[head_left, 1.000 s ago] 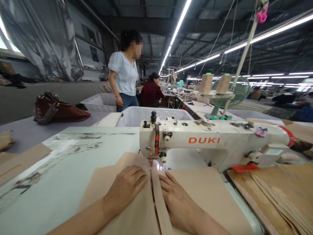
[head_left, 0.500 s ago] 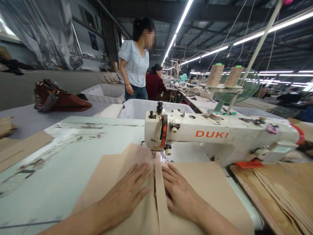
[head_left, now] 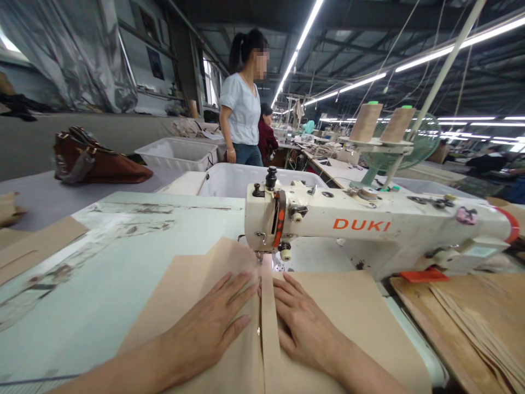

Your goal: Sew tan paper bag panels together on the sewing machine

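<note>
A large tan sheet of material [head_left: 184, 287] lies under the needle end of a white sewing machine [head_left: 311, 219]. My left hand [head_left: 217, 314] rests flat on it, left of a narrow folded strip [head_left: 268, 317], fingers outstretched towards the presser foot [head_left: 259, 257]. On the strip's right side, my right hand [head_left: 301, 317] presses down on the sheet with its fingers extended. A dark gap with a small shiny spot runs along the strip's left edge. Whether the strip is a separate piece or a fold, I cannot tell.
White plastic bins [head_left: 176, 153] stand behind the table, near a standing person [head_left: 241, 109]. A brown handbag [head_left: 98, 158] lies at left. Two thread cones [head_left: 366, 121] rise behind the machine. Stacked tan pieces [head_left: 471, 328] lie on a board at right.
The standing person has shifted slightly to the right. The view has moved a little. My hands stay nearly in place on the tan sheet beside the strip.
</note>
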Tool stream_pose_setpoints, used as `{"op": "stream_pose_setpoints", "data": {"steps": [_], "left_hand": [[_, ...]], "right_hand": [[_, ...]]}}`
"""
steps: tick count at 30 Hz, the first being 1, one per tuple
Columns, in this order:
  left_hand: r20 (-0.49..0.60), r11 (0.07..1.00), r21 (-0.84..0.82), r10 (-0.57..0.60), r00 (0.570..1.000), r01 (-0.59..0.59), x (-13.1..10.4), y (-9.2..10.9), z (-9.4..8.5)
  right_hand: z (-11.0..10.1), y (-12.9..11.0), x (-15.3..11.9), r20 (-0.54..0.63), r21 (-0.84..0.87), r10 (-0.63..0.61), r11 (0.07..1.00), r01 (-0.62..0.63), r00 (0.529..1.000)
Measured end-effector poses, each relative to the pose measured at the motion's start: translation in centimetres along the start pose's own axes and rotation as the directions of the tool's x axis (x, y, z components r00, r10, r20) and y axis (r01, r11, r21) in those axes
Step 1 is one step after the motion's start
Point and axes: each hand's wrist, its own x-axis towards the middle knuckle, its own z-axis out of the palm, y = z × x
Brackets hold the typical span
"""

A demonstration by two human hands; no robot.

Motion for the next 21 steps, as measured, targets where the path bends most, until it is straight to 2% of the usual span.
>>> {"op": "stream_pose_setpoints", "data": {"steps": [6, 8, 10, 12, 13, 16, 21], "left_hand": [[-0.058, 0.999, 0.014, 0.040, 0.997, -0.039, 0.1, 0.1, 0.1], [-0.075, 0.998, 0.019, 0.060, 0.995, -0.059, 0.2, 0.2, -0.1], [-0.083, 0.996, 0.024, 0.084, 0.993, -0.082, 0.3, 0.2, -0.2], [-0.086, 0.995, 0.034, 0.097, 0.991, -0.095, 0.4, 0.3, -0.3], [-0.089, 0.995, 0.041, 0.099, 0.991, -0.096, 0.4, 0.3, -0.3], [-0.102, 0.994, 0.069, 0.097, 0.990, -0.090, 0.2, 0.2, -0.2], [-0.099, 0.992, 0.084, 0.104, 0.990, -0.096, -0.2, 0.1, 0.2]], "right_hand": [[0.1, 0.1, 0.0, -0.038, 0.069, -0.006, 0.998, 0.009, 0.999], [-0.1, 0.3, 0.3, -0.127, 0.124, 0.040, 0.992, -0.024, 0.991], [-0.2, 0.5, 0.8, -0.274, 0.165, 0.138, 0.982, -0.095, 0.952], [-0.1, 0.7, 1.4, -0.356, 0.140, 0.174, 0.981, -0.131, 0.918], [0.1, 0.7, 1.7, -0.347, 0.100, 0.145, 0.988, -0.117, 0.927], [1.0, 0.7, 2.1, -0.216, -0.031, 0.024, 0.999, -0.031, 0.976], [2.1, 0.8, 1.8, -0.117, -0.134, 0.029, 0.990, -0.045, 0.993]]}}
